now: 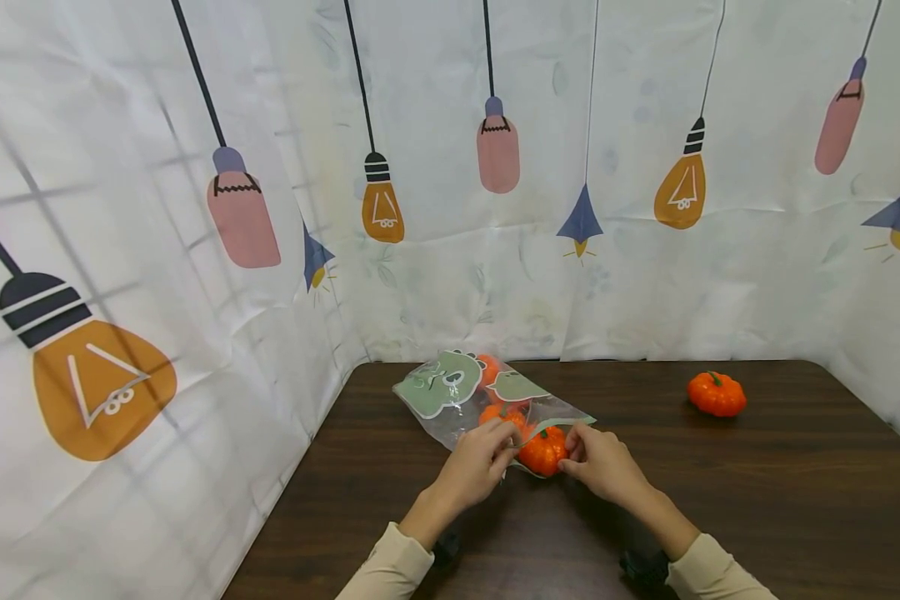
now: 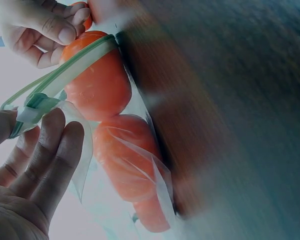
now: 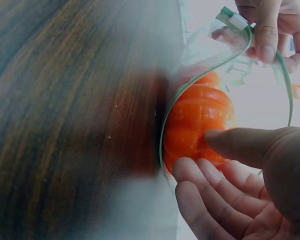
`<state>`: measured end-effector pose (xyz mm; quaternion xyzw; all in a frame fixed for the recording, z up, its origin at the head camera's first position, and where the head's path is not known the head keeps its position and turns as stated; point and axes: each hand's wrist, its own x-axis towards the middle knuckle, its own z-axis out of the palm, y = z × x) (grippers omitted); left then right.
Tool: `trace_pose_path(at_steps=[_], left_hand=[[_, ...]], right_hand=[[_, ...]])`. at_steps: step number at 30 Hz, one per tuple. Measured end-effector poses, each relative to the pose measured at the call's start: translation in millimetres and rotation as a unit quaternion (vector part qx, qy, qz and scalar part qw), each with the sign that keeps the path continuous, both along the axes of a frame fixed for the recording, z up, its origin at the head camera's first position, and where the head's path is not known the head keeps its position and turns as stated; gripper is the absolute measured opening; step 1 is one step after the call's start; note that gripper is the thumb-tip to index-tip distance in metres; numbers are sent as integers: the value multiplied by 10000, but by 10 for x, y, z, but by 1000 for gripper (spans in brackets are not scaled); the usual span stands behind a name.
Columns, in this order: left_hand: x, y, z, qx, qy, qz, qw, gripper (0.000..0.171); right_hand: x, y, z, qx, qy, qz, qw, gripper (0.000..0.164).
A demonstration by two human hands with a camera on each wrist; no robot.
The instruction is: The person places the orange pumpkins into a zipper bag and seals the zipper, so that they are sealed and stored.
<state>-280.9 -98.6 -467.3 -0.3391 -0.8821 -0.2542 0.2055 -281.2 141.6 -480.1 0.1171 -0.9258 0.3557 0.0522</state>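
A clear zip bag (image 1: 461,417) with green animal prints lies on the table, its green-edged mouth turned toward the person. Thumb and fingers of my left hand (image 1: 474,460) pinch the mouth's rim beside the green and white slider (image 2: 37,107), which spreads the mouth apart. An orange toy pumpkin (image 1: 542,454) sits in the mouth. My right hand (image 1: 607,467) holds its outer end, the thumb (image 3: 235,142) on one side and curved fingers (image 3: 200,175) on the other. Deeper in the bag are more orange pumpkins (image 2: 127,157), partly hidden by the prints.
One more orange pumpkin (image 1: 717,394) with a green stem lies loose toward the back right of the dark wooden table (image 1: 780,483). White curtains (image 1: 450,292) printed with lamps hang behind the table and on both sides.
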Motion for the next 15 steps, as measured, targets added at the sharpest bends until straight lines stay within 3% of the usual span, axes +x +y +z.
trace_pose_path(at_steps=[10,15], left_hand=[[-1,1,-10,63,-29,6,10000,10],[5,-1,-3,-8,-122,62,9999,8]], right_hand=[[-21,29,-10,-444,-191,-235,9986,12],[-34,45,-20,-253,-85,-123,9996,23]])
